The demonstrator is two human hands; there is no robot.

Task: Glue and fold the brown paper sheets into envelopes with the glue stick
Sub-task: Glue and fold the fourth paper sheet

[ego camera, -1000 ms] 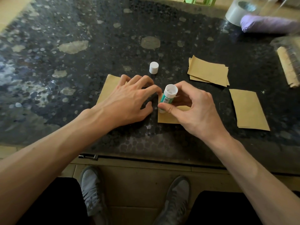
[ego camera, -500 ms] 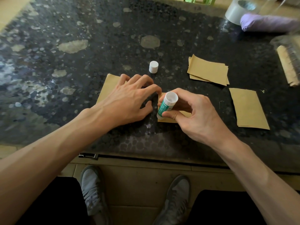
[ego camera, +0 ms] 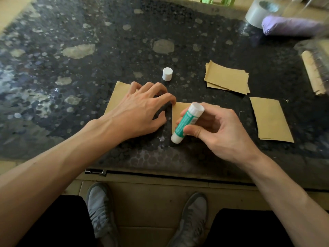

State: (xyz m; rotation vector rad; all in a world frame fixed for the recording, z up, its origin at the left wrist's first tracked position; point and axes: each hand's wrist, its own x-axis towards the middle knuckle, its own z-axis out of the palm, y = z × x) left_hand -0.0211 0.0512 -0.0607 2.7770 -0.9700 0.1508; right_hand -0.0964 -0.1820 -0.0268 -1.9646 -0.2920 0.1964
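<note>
While the left hand (ego camera: pixel 140 111) pins the brown paper sheet (ego camera: pixel 115 97) with spread fingers near the worktop's (ego camera: pixel 106 41) front edge, the right hand (ego camera: pixel 219 132), its grip curled round the tilted glue stick (ego camera: pixel 187 122), should stroke lightly along the sheet's edge without wrinkling it.

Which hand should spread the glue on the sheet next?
Right. The right hand grips the glue stick, tip down at the near edge of the brown sheet; the left hand, spread flat, pins that sheet.
</note>
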